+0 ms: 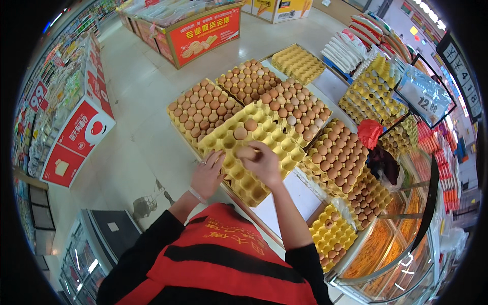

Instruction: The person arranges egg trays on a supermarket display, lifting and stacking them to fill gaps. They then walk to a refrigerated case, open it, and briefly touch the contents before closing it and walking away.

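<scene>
Before me lies a yellow egg tray (pixel 244 179) with mostly bare cups; two brown eggs (pixel 240 133) sit near its far side. My right hand (pixel 262 162) holds a brown egg (pixel 246 153) in its fingers over the tray's middle. At the tray's left edge rests my left hand (pixel 209 173), fingers spread, with no egg visible in it. Filled egg trays (pixel 204 106) stand behind and to the left, and another tray of mixed pale and brown eggs (pixel 295 101) adjoins at the far right side.
Further egg trays (pixel 337 152) stand to the right, one partly filled (pixel 331 238). Stacked bare trays (pixel 297 63) lie at the back. A price sign (pixel 423 95) and a glass food case (pixel 381 244) are at the right. A dark-topped cabinet (pixel 114 232) stands lower left.
</scene>
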Motion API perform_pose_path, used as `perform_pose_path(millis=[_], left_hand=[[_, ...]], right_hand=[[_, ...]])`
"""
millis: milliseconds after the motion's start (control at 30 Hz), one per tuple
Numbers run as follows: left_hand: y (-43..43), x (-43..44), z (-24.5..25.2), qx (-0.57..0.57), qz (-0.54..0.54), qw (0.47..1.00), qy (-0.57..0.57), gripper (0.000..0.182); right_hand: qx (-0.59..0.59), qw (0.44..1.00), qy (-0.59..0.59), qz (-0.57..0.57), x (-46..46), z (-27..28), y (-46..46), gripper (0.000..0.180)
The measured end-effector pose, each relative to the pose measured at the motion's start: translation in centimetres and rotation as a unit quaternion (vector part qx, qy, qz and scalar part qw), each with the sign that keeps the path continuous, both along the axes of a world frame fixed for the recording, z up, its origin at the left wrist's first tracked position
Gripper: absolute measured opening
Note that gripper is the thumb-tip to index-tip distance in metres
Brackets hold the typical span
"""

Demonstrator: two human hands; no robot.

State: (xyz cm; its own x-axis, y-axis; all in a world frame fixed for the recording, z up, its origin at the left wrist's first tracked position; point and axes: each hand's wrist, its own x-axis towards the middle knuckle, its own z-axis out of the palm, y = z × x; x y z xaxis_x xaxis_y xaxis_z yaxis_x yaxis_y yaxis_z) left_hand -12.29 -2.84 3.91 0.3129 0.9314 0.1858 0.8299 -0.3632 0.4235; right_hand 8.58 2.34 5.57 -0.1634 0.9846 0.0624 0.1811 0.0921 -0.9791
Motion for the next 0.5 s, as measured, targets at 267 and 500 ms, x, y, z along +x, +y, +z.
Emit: perform_pose_path(millis=[267,500], left_hand=[[1.1,-1.5,-2.2,-0.023,-0.008,1.0,0.016,0.08],[1.7,-1.6,-2.7,-0.036,-0.087,0.995,-0.018,0.072]], right_hand=[[0.087,0.892,-0.444,0.011,-8.8,-0.3,5.0,0.022],[0.189,0.894,-0.405,-0.017,-5.6,-0.2,2.5,0.02]])
